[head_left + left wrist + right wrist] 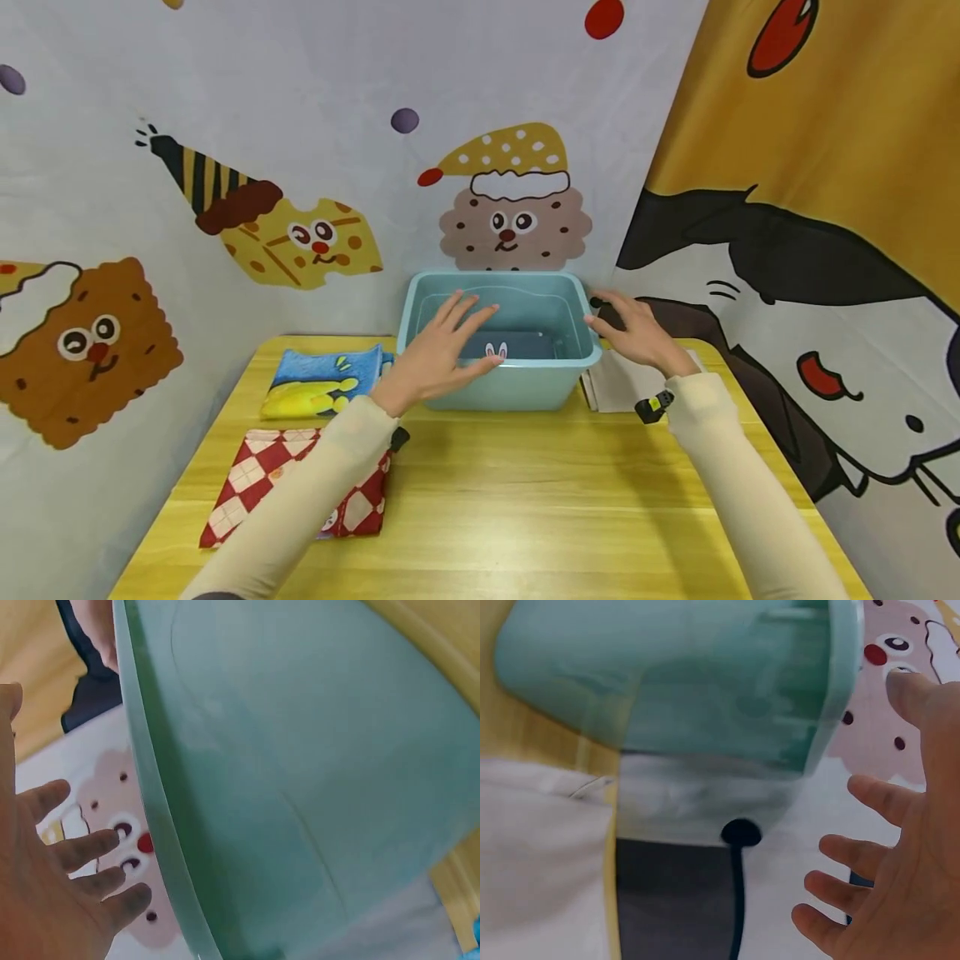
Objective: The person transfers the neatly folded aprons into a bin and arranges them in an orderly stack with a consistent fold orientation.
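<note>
One teal bin (517, 388) below left fingers (88, 847), just beside right fingers (855, 854)

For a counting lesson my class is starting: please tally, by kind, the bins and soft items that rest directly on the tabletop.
Bins: 1, the teal bin
Soft items: 3, the red checked item, the blue-and-yellow item and the off-white item
Total: 4

The bin (504, 388) looks to me like smooth plastic with a soft sheen. Light glosses the wood-grained tabletop (525, 500). The checked bundle (246, 477), the blue-and-yellow bundle (318, 382) and the pale folded piece (630, 385) seem cloth; the printed backdrop (300, 83) is matt fabric, and the sleeves (300, 508) are matt cloth too.
</note>
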A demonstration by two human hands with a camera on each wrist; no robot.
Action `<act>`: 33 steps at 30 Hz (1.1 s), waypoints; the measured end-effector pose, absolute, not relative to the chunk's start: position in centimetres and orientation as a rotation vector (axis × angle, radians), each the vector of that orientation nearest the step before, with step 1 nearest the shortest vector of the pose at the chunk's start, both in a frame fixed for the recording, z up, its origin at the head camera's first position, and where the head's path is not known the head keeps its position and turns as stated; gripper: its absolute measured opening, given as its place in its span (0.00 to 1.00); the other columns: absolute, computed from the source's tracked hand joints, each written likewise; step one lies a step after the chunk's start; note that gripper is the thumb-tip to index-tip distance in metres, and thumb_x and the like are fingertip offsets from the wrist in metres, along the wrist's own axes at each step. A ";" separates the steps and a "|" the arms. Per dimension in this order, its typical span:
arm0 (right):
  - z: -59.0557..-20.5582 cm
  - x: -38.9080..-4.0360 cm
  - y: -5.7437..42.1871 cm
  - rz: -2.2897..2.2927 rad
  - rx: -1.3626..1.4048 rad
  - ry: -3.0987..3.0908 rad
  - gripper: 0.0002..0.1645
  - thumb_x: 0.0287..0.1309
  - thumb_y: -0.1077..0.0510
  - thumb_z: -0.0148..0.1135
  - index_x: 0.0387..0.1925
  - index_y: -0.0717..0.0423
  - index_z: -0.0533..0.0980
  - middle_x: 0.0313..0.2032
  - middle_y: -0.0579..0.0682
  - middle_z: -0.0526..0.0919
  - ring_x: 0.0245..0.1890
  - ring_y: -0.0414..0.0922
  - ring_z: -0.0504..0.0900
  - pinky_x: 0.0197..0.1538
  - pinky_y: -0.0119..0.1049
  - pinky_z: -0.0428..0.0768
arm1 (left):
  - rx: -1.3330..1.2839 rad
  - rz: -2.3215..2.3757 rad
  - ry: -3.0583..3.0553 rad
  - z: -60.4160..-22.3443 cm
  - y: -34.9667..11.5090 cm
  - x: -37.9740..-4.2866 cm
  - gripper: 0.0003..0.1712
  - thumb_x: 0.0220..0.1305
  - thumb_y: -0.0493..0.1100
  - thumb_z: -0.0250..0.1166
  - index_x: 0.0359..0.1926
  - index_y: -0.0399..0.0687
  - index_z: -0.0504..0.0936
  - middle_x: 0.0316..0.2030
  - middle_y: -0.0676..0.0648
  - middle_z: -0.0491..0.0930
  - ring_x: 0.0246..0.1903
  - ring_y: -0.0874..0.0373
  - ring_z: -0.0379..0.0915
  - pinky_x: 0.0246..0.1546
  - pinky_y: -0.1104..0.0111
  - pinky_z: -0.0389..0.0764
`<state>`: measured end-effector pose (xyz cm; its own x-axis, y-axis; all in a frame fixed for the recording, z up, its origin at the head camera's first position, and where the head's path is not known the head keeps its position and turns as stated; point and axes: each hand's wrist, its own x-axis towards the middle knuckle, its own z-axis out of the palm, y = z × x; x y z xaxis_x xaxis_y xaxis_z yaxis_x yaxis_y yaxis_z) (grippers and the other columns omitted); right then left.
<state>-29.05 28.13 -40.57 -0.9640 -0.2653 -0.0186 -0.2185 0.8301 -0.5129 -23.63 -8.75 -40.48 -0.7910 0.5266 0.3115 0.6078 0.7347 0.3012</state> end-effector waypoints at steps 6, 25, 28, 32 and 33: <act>-41.9 -28.8 29.3 -0.767 -0.342 2.932 0.49 0.72 0.26 0.44 0.83 0.42 0.48 0.82 0.63 0.42 0.79 0.69 0.39 0.71 0.79 0.44 | -1.023 -0.496 -2.662 -41.4 -6.5 -22.5 0.46 0.70 0.75 0.52 0.82 0.68 0.50 0.82 0.47 0.49 0.83 0.47 0.34 0.75 0.44 0.62; -44.0 -28.3 32.9 -0.604 -0.239 3.061 0.53 0.69 0.24 0.46 0.82 0.50 0.51 0.81 0.67 0.42 0.77 0.75 0.41 0.69 0.81 0.44 | -1.252 -0.575 -2.591 -42.9 -0.7 -20.5 0.45 0.71 0.73 0.54 0.81 0.67 0.52 0.82 0.52 0.46 0.83 0.58 0.26 0.74 0.52 0.68; -44.3 -28.4 33.4 -0.606 -0.227 3.070 0.54 0.69 0.24 0.46 0.82 0.51 0.51 0.80 0.68 0.43 0.77 0.75 0.43 0.69 0.80 0.45 | -1.298 -0.565 -2.575 -43.1 0.2 -20.1 0.45 0.71 0.72 0.53 0.81 0.65 0.53 0.83 0.52 0.45 0.83 0.56 0.28 0.72 0.54 0.71; -44.7 -28.5 34.0 -0.592 -0.230 3.050 0.54 0.70 0.24 0.45 0.82 0.53 0.50 0.80 0.69 0.42 0.76 0.78 0.42 0.70 0.79 0.45 | -1.356 -0.558 -2.579 -43.3 1.3 -19.5 0.45 0.72 0.71 0.53 0.82 0.63 0.52 0.83 0.52 0.43 0.83 0.54 0.30 0.73 0.57 0.71; -44.8 -28.5 34.1 -0.585 -0.231 3.043 0.54 0.70 0.25 0.45 0.82 0.54 0.49 0.80 0.70 0.42 0.76 0.78 0.41 0.70 0.79 0.44 | -1.370 -0.563 -2.586 -43.3 1.5 -19.4 0.45 0.73 0.70 0.53 0.82 0.63 0.51 0.83 0.52 0.43 0.83 0.54 0.30 0.73 0.57 0.70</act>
